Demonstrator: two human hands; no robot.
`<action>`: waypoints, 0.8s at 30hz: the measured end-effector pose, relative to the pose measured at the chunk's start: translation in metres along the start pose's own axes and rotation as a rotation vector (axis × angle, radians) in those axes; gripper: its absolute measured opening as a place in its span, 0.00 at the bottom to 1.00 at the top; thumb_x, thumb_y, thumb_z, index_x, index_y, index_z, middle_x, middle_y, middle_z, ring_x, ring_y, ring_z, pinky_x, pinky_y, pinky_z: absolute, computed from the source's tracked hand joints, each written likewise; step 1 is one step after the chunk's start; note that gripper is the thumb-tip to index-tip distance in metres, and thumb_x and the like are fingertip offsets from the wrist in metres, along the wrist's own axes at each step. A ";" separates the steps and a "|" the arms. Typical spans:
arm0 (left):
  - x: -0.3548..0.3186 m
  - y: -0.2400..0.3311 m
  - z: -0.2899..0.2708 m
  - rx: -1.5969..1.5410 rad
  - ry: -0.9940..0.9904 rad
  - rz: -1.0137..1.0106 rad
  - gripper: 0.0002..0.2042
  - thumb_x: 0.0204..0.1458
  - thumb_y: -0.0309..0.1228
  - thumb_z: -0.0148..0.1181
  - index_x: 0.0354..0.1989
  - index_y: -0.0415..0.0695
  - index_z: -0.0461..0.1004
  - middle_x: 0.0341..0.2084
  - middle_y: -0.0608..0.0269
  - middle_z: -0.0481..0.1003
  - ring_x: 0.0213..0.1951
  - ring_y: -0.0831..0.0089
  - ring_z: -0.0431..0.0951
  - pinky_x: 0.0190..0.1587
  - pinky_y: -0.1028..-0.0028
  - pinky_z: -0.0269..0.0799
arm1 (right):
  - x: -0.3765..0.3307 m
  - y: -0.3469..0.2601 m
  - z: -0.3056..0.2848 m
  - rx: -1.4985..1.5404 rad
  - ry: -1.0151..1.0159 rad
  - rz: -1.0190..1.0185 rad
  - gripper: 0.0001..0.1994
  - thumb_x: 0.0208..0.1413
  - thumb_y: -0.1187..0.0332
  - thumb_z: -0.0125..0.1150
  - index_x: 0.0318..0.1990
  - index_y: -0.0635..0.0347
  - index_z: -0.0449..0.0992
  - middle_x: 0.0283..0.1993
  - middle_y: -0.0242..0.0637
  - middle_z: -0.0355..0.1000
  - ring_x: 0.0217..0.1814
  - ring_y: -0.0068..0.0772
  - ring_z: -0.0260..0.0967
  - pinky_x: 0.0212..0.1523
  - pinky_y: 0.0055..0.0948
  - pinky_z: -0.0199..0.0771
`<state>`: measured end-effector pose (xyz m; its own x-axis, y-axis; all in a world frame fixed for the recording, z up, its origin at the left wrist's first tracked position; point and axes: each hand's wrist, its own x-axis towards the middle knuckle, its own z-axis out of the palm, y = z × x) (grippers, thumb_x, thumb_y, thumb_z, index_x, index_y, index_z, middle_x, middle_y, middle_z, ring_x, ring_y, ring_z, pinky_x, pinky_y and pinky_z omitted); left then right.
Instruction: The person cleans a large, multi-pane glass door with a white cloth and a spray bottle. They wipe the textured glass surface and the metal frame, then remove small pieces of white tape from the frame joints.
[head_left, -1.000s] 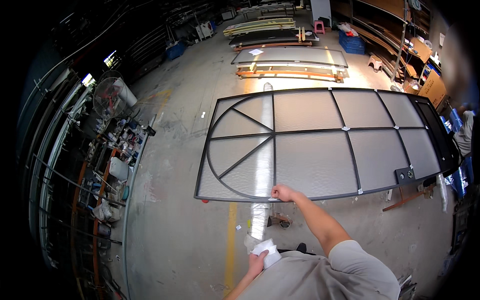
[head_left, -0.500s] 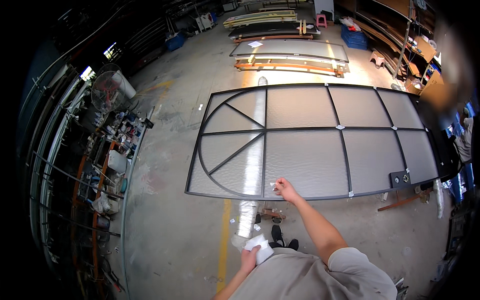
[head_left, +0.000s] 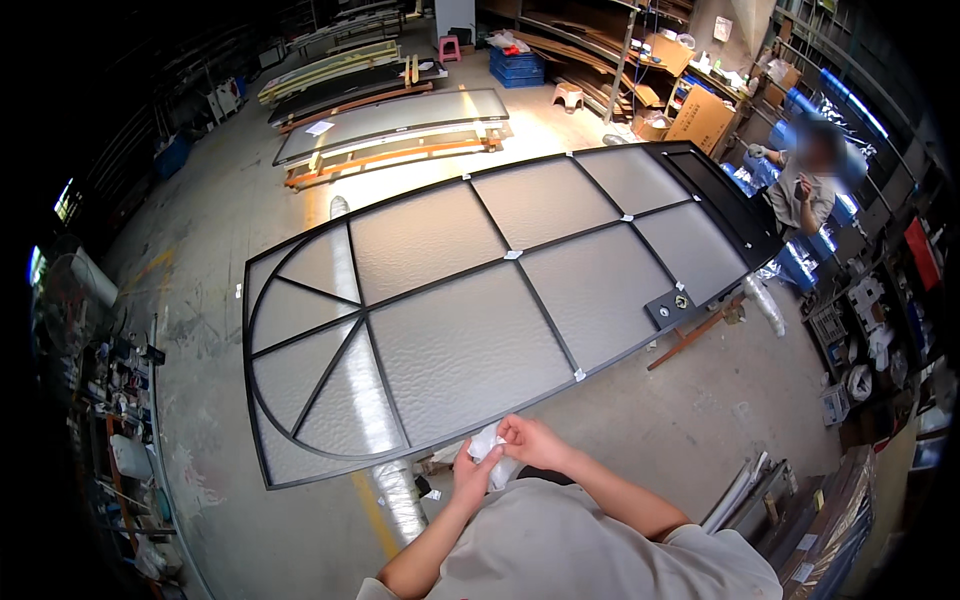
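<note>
In front of my body, my left hand (head_left: 470, 478) grips a soft white pad (head_left: 503, 474), which looks like stacked thin sheets or foam. The fingers of my right hand (head_left: 532, 442) are pinched together at its upper edge. Just beyond both hands lies a large door panel (head_left: 455, 350) with a black frame, dividing bars, an arched end and rippled translucent panes. Small white pieces sit at several bar joints, among them one at a middle crossing (head_left: 513, 255) and one on the near edge (head_left: 579, 375). A dark lock plate (head_left: 668, 310) is set near the right end.
Wrapped silvery tubes, one on the left (head_left: 398, 500) and one on the right (head_left: 765, 305), show under the panel. A person (head_left: 808, 180) stands past its far right end. Stacked panels (head_left: 400, 120) rest on supports behind. Cluttered shelving (head_left: 125, 450) lines the left; long profiles (head_left: 740, 490) lie at lower right.
My right hand has come back from the panel's near edge to the white pad. My left hand has raised the pad toward the panel. The view has turned right, bringing the other person in.
</note>
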<state>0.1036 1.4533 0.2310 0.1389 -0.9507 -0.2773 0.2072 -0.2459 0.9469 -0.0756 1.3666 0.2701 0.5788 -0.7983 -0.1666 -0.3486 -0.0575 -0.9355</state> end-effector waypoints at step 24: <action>0.112 -0.035 0.188 -0.311 0.381 -0.303 0.14 0.65 0.28 0.66 0.56 0.36 0.82 0.50 0.60 0.84 0.50 0.71 0.83 0.54 0.70 0.78 | 0.074 0.181 -0.237 -0.565 -0.214 0.211 0.14 0.60 0.53 0.72 0.41 0.52 0.86 0.41 0.41 0.85 0.48 0.50 0.83 0.49 0.49 0.82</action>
<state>-0.0703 1.3203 0.1975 0.3557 -0.6970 -0.6226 0.5593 -0.3750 0.7393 -0.2706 1.1544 0.1626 0.5689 -0.6933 -0.4423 -0.7725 -0.2660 -0.5766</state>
